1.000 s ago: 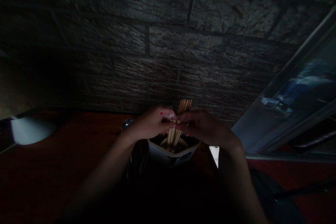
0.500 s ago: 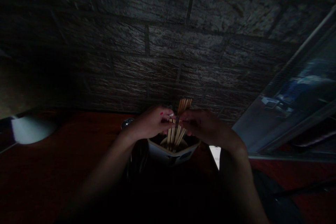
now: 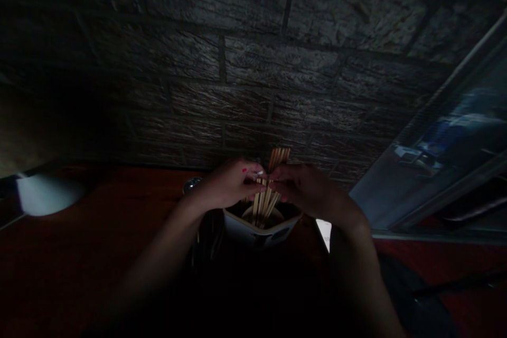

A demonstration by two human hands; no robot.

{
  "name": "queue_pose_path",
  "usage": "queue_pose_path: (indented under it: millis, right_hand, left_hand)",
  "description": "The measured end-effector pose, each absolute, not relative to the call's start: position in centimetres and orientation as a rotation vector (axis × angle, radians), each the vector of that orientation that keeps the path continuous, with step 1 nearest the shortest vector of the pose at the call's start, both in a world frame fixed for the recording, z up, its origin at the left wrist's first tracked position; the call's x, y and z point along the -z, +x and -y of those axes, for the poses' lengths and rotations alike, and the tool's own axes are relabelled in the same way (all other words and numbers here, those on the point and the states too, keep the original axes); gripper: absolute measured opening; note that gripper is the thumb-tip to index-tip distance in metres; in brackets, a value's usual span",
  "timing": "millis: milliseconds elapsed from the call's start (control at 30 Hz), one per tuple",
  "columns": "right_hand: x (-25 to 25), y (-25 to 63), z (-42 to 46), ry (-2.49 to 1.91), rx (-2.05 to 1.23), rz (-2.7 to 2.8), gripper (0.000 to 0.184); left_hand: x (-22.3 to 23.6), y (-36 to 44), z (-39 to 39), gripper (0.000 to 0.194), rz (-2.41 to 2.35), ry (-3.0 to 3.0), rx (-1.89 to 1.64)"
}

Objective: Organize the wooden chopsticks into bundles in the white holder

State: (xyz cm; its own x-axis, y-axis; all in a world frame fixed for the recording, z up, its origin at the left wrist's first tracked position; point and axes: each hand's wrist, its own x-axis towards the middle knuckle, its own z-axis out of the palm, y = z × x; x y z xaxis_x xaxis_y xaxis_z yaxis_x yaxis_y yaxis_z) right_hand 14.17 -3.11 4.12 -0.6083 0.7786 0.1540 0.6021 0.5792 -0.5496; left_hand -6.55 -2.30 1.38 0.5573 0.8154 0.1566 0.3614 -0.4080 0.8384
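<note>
Several thin wooden sticks that look like chopsticks (image 3: pixel 265 205) stand in a light-coloured container (image 3: pixel 253 236), fanning out slightly, with a round pale rim inside it. From the left, my left hand (image 3: pixel 235 184) is closed at the bundle's upper part, thumb and fingers pressed together. My right hand (image 3: pixel 303 187) closes on the same bundle from the right, and reddish-brown stick ends rise above its fingers. The fingertips of both hands nearly meet around the sticks. A small shiny, clear piece shows at my left fingertips; its kind is too dim to tell.
A stone-block wall (image 3: pixel 253 63) rises directly behind the wooden table (image 3: pixel 130 211). A lit phone screen (image 3: pixel 324 233) lies right of the container. Left of it is a shiny round object (image 3: pixel 191 185). A white lampshade-like shape (image 3: pixel 47 195) stands far left, a glass panel (image 3: pixel 428 153) far right.
Both hands stay at the bundle, with only a very slight shift of the fingers. The sticks and container look nearly the same.
</note>
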Motion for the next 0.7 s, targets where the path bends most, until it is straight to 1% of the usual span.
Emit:
queue_pose_path:
  millis: [167,300,500,700]
  right_hand:
    - [-4.27,13.90,3.23,-1.141,-0.574,2.431,0.017]
    - [-4.11,13.95,3.22,-1.132,-0.607,2.412,0.010]
    - [-3.98,14.00,3.17,-1.121,-0.610,2.407,0.013]
    - [-4.04,13.81,3.14,-1.094,-0.600,2.416,0.011]
  left_hand:
    - [-1.54,-6.47,2.48,0.023,-0.991,1.922,-0.718]
    - [-1.79,-6.67,2.78,0.025,-1.000,1.932,-0.688]
    - [-2.11,-6.91,3.07,0.033,-1.086,1.930,-0.679]
    - [-1.88,-7.01,2.85,0.030,-1.113,2.052,-0.736]
